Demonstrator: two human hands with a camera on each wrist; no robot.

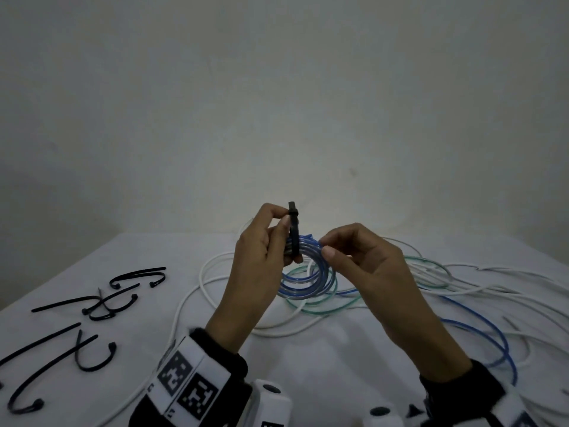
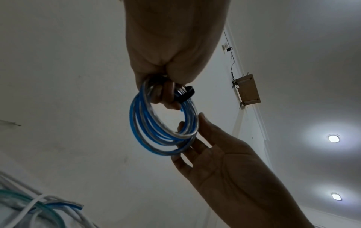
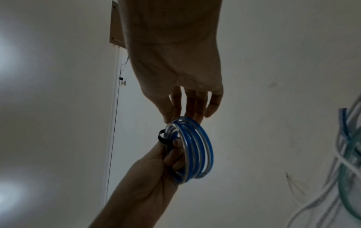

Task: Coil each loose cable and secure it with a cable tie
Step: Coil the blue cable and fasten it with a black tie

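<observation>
Beside coil (image 1: 308, 272), only head-view ties (image 1: 92, 303).

Blue coil (image 1: 308, 272), black tie (image 1: 294, 234) apparently around

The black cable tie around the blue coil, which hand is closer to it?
Left. The left hand pinches the black cable tie where it wraps the blue coil; the right hand touches the coil's opposite side, apart from the tie.
</observation>
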